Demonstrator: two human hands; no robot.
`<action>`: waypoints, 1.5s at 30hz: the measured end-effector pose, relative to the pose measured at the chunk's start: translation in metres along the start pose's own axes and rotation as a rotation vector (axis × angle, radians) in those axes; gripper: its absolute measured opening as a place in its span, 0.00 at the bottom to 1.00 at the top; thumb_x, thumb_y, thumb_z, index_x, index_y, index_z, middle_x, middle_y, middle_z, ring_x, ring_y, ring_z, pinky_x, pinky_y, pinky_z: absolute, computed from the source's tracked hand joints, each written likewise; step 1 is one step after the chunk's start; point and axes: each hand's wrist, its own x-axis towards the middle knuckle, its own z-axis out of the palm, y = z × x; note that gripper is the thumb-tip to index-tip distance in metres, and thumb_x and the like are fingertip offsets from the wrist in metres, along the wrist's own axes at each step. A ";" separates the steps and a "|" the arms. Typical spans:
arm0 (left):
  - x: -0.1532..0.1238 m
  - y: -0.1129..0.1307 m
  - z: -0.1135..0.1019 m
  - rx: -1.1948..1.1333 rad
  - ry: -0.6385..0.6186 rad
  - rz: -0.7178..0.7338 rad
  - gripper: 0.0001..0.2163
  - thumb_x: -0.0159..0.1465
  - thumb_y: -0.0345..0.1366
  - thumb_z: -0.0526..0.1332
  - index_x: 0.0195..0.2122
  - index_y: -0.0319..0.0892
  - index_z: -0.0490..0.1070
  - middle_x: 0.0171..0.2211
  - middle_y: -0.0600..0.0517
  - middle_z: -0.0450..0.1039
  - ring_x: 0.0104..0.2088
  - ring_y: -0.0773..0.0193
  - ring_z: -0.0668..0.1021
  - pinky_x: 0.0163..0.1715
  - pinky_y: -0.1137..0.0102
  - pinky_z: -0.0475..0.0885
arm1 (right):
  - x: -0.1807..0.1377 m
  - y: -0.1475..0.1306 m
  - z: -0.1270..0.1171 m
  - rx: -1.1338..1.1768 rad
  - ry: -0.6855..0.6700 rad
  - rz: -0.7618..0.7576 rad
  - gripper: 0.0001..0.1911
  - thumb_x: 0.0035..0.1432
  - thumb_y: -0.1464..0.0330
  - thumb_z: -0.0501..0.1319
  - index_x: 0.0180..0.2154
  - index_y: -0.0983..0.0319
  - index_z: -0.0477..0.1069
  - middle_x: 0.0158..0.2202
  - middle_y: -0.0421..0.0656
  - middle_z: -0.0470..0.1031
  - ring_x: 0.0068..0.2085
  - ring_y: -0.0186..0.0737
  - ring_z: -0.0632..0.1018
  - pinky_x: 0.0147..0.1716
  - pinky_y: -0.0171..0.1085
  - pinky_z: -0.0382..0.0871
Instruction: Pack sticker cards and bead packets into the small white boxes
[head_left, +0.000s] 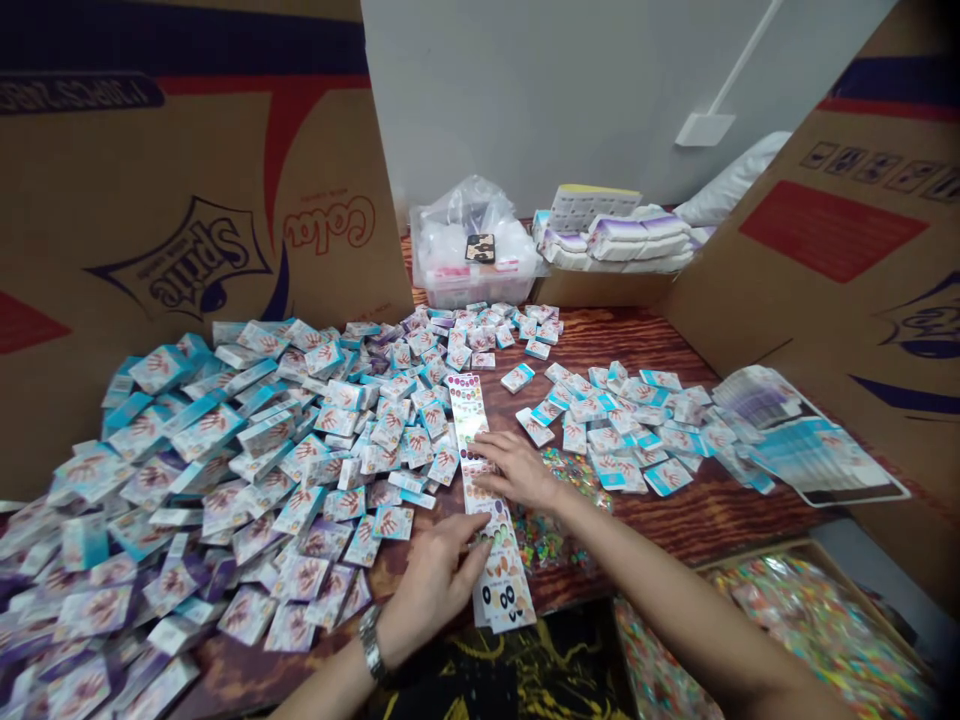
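A long white strip of stickers (472,415) printed with small coloured pictures lies lengthwise on the table, with more than one layer at its near end. My right hand (517,470) rests on its middle, fingers spread over the printed surface. Nearer to me, my left hand (439,570), with a metal watch on the wrist, touches the strip's left edge. Its index finger and thumb are apart on the strip; the other fingers are partly hidden. Beside the strip, under my right forearm, lie clear bags of small colourful pieces (551,540).
A big heap of small blue and purple boxes (300,450) covers the left side; a smaller pile (622,420) lies right. Large cartons (315,130) (840,270) flank the table. A plastic tub (480,290), flattened packaging (637,240) and an open carton of colourful bags (817,620) are around.
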 end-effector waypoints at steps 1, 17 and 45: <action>-0.001 0.002 0.001 -0.006 -0.010 -0.006 0.14 0.64 0.37 0.54 0.49 0.41 0.69 0.43 0.46 0.75 0.41 0.59 0.77 0.42 0.67 0.70 | 0.001 0.001 0.000 -0.003 -0.002 -0.003 0.24 0.58 0.58 0.60 0.55 0.58 0.65 0.55 0.47 0.69 0.53 0.45 0.69 0.52 0.45 0.63; -0.003 0.020 0.008 -1.058 -0.198 -0.423 0.22 0.61 0.50 0.56 0.45 0.37 0.71 0.41 0.43 0.75 0.37 0.59 0.77 0.37 0.67 0.70 | -0.013 -0.035 -0.057 0.058 0.236 -0.030 0.09 0.64 0.67 0.54 0.40 0.62 0.72 0.36 0.44 0.77 0.38 0.38 0.73 0.40 0.39 0.66; 0.018 0.012 -0.002 -1.334 -0.160 -0.397 0.13 0.47 0.32 0.67 0.35 0.40 0.71 0.32 0.51 0.74 0.31 0.64 0.76 0.34 0.68 0.71 | -0.048 -0.093 -0.067 -0.178 0.250 -0.280 0.14 0.63 0.73 0.53 0.49 0.63 0.69 0.45 0.48 0.76 0.46 0.44 0.74 0.46 0.44 0.68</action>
